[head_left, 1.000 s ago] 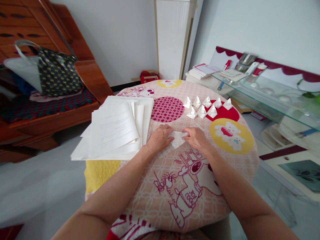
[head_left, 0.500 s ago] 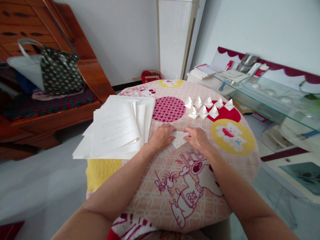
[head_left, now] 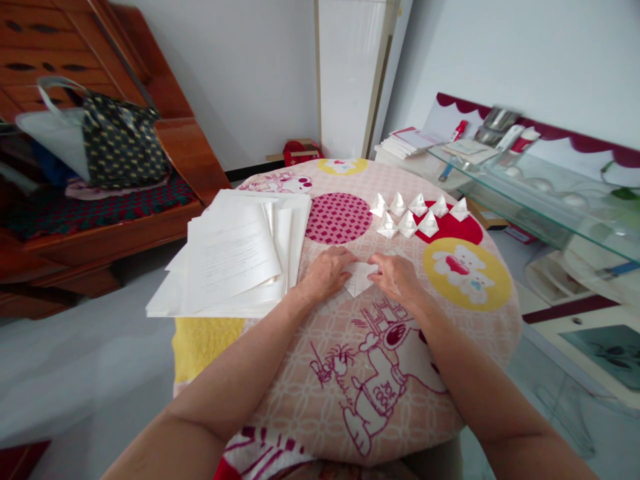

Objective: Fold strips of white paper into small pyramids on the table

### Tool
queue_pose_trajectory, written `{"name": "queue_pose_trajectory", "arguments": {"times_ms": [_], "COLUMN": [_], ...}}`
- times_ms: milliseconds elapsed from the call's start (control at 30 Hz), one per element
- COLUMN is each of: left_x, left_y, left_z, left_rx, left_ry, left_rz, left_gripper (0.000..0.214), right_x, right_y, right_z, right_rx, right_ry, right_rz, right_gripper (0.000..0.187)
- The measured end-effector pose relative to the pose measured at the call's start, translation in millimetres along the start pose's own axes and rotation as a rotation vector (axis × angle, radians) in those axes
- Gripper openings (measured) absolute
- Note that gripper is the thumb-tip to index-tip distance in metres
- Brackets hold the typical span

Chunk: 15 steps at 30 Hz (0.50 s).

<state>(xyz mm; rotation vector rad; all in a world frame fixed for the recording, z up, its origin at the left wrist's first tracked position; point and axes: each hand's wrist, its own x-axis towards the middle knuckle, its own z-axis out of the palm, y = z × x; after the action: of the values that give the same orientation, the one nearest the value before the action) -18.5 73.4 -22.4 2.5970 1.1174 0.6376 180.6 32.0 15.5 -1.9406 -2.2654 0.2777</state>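
A small folded white paper (head_left: pixel 358 280) lies on the round table's pink cartoon cloth (head_left: pixel 360 373), its point toward me. My left hand (head_left: pixel 327 272) presses down on the paper's left side with bent fingers. My right hand (head_left: pixel 399 277) pinches the paper's right edge with fingers curled. Beyond the hands, several finished white paper triangles (head_left: pixel 417 213) stand in two rows on a red circle of the cloth. A fanned stack of white printed sheets (head_left: pixel 240 253) lies just left of my left hand, overhanging the table's edge.
A wooden bench (head_left: pixel 100 220) with a patterned bag (head_left: pixel 123 143) stands to the left. A glass shelf (head_left: pixel 545 193) with papers, a cup and small items runs along the right. A white panel (head_left: pixel 347 77) leans against the back wall.
Both hands stay on the folded paper with only slight finger movement. The view has shifted a little.
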Motion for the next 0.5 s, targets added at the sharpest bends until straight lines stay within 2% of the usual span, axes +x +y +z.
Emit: {"name": "queue_pose_trajectory", "arguments": {"times_ms": [267,500], "left_x": [1.9,5.8], "left_y": [1.4,-1.9], "left_z": [-1.5,-0.7], "left_rx": [-0.037,-0.024], "left_ry": [0.031,0.039], "left_rz": [-0.011,-0.031], "left_gripper": [0.028,0.024], "right_x": [-0.6,2.9], "right_y": [0.1,4.6], "right_z": [-0.4,3.0], "right_rx": [-0.039,-0.124], "right_ry": [-0.026,0.024], "right_rz": [-0.022,-0.061], "right_gripper": [0.034,0.019]}}
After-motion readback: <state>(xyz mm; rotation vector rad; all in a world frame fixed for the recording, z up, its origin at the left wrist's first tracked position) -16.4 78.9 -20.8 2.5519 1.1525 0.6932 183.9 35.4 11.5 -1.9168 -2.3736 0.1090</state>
